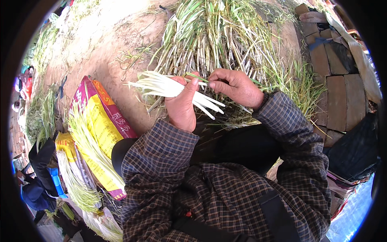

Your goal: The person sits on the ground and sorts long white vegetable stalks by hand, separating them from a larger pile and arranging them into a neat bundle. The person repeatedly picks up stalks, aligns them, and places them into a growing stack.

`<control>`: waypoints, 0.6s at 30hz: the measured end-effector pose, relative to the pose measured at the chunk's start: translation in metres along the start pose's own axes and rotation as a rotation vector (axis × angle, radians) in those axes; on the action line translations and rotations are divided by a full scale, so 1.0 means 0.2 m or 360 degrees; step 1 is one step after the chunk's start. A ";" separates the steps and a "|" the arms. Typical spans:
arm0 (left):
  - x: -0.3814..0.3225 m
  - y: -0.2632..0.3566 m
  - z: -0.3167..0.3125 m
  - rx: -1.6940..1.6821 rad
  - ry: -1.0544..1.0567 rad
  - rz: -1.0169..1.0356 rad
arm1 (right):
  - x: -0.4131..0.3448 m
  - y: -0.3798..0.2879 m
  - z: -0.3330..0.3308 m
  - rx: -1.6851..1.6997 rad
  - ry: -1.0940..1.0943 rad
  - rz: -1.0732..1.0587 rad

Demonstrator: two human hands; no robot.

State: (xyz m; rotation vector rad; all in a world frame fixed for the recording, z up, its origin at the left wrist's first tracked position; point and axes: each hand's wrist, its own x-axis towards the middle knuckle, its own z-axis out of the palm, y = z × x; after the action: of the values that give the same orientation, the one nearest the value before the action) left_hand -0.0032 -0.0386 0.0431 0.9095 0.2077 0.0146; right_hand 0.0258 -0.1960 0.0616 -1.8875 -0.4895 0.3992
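My left hand (182, 107) is closed around a bunch of peeled white stalks (163, 86), with their pale tips to the left and their cut-looking ends pointing lower right. Close by on the right, my right hand (235, 87) pinches a thin green leaf (195, 76) between thumb and fingertips. That leaf reaches across to the left thumb, beside a white stalk at the top of the bunch. Just beyond both hands lies a large heap of unpeeled leafy stalks (208, 45), green at the far end and brownish white at the near end.
Left of my knee, a purple and yellow printed sack (102, 136) carries a bundle of pale stalks (90, 142). Another white bundle (75, 181) rests nearer. Loose bricks (337, 96) line the right side, near a black bag (352, 151). Leaf scraps litter the bare ground (99, 51).
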 end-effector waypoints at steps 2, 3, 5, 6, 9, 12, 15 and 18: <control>0.00 -0.01 -0.01 -0.0066 0.0045 -0.0005 | 0.00 0.01 0.02 0.0395 0.0043 0.0079; -0.01 -0.02 -0.01 -0.0099 0.0061 -0.0015 | 0.00 0.02 0.02 0.0581 0.0083 0.0212; -0.01 -0.03 -0.03 -0.0144 0.0138 0.0012 | 0.00 0.06 -0.01 0.0752 0.0236 0.0360; 0.00 -0.03 -0.04 -0.0189 0.0204 0.0053 | -0.02 0.09 -0.04 0.0858 0.0410 0.0516; 0.04 -0.01 -0.11 -0.0292 0.0450 0.0055 | -0.11 0.18 -0.24 0.1400 0.0876 0.0349; 0.09 0.01 -0.21 -0.0270 0.0547 0.0060 | -0.28 0.28 -0.52 0.1880 0.1077 -0.0051; 0.14 0.05 -0.29 -0.0243 0.0794 0.0166 | -0.50 0.34 -0.81 0.1869 0.1920 -0.0289; 0.17 0.09 -0.34 -0.0263 0.0763 0.0102 | -0.66 0.35 -0.91 0.1030 0.2035 0.0225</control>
State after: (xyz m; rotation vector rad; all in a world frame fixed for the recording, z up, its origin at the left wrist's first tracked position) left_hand 0.0184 0.0278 0.0109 0.7363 0.6138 0.3076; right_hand 0.0127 -0.4309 0.0648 -1.1964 0.5784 -0.5297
